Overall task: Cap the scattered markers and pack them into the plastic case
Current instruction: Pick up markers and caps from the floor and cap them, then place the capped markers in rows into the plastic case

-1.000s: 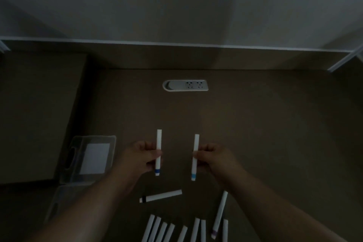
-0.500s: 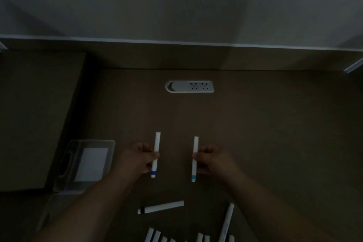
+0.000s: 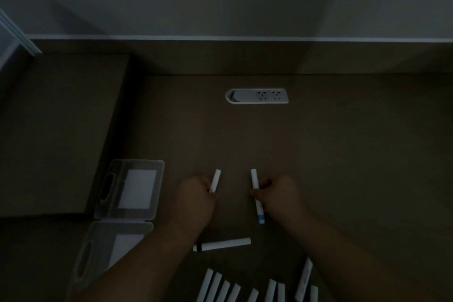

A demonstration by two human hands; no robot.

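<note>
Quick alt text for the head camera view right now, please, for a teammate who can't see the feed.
Over a dim brown desk, the left hand and right hand each grip a white marker upright, the right one blue-banded. An open clear plastic case lies to the left; more markers lie nearer the person.

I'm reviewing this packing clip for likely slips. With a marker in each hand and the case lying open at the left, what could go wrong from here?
1. The left hand and right hand each grip a marker, so neither is free to steady the open plastic case; it might slide.
2. A forearm passes close by the black-banded marker and the row of markers on the desk, and could knock them away.
</note>
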